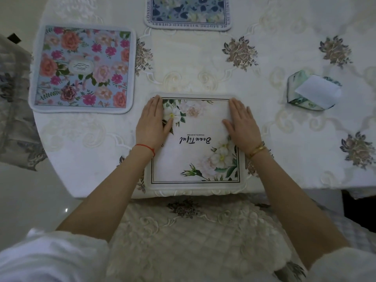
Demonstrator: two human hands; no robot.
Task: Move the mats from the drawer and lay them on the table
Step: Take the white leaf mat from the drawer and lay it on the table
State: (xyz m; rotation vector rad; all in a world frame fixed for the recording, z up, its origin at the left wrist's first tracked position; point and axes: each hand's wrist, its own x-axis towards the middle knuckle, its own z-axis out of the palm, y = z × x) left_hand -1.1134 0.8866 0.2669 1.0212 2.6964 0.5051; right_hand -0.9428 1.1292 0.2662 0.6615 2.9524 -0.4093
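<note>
Off to the right of where you press, a green-patterned tissue box [314,92] sits on the embroidered white tablecloth [284,47]. Nearer you, below the table edge, you see a quilted chair cushion [193,237].

Matt, soft cloth white mat [195,143] on an embroidered lace tablecloth [284,139]

Three mats on table [284,47]: near mat [195,151] at near edge, centre; left mat [83,68] far-left of it; far mat [188,12] beyond it. Tissue box [314,92] right. Left hand [152,124] and right hand [242,125] flat on near mat's far corners.
</note>
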